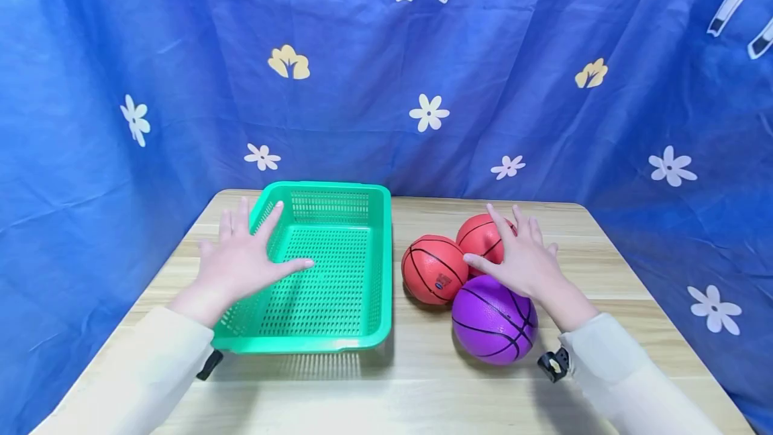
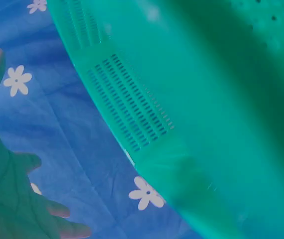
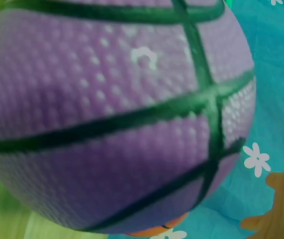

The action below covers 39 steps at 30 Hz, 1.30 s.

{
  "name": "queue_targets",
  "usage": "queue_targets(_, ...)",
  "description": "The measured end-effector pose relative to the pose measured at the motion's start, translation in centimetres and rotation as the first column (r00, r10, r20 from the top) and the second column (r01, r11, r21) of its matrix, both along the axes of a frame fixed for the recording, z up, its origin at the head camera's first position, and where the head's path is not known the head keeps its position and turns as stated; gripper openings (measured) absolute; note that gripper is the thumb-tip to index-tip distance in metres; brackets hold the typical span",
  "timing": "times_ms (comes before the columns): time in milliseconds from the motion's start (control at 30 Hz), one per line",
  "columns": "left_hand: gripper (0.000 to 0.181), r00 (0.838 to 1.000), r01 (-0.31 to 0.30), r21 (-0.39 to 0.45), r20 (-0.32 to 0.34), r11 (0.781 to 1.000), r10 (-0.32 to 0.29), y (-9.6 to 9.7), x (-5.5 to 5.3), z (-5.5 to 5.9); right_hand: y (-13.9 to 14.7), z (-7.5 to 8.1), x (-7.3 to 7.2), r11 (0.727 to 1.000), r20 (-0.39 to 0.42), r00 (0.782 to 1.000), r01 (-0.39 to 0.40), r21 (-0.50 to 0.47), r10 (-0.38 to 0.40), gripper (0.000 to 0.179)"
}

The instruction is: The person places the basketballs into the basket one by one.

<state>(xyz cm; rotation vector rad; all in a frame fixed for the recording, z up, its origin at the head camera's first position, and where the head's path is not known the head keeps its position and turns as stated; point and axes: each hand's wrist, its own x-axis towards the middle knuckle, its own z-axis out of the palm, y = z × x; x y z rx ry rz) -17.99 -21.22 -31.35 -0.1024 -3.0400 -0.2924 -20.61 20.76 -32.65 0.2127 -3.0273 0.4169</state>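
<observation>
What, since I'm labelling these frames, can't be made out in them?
Far red ball: head view, partly hidden by the right hand.
Green basket: head view, left wall partly hidden by the left hand.
Print on the nearer red ball: head view, too small to read.
Orange-red sliver: right wrist view, the rest hidden by the purple ball.
Both hands: wrist views, each cut off by an edge.

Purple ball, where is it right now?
In the head view, the purple ball sits on the table, right of the green basket, in front of two red balls and close to the right hand.
</observation>
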Motion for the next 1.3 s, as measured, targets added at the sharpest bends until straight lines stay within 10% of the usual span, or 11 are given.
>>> queue_targets(933,0.107,1.0,0.017,0.172,0.009,0.985,-0.019,-7.1,-0.5,0.1,4.4,0.0,0.6,0.98,-0.121,0.992,-0.055,-0.189,0.033,0.1)
queue_targets(1300,0.107,0.995,0.075,0.343,0.04,0.936,-0.094,-9.5,-0.7,-1.0,5.7,-1.7,2.3,0.958,-0.141,0.988,-0.101,-0.268,0.064,0.099)
